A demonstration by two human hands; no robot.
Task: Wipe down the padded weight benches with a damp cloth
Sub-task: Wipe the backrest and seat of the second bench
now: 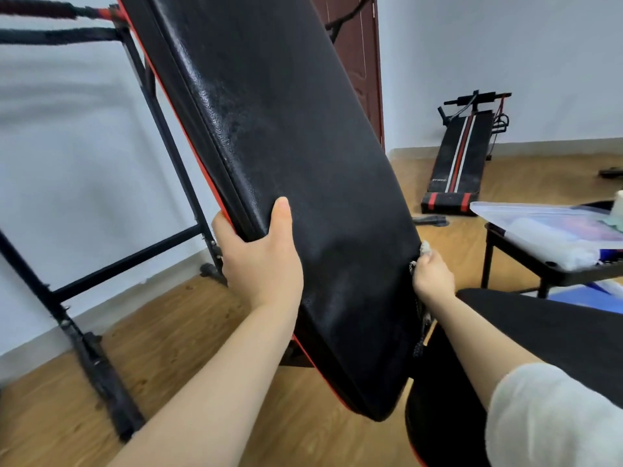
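Note:
A long black padded bench board (286,156) with red trim stands steeply tilted in front of me, its surface streaked with damp marks. My left hand (261,254) grips its left edge, thumb on the front face. My right hand (433,276) holds a pale cloth (425,248) against the board's right edge; most of the cloth is hidden in my fist and behind the pad, and a strip hangs down below my wrist. A second black pad (539,328) lies low at the right under my forearm.
The board's black metal frame (111,264) stands at the left by the white wall. Another sit-up bench (462,156) with red and white stripes lies on the wooden floor at the back right. A clear plastic box (546,224) sits on a black stool at the right. A dark door is behind.

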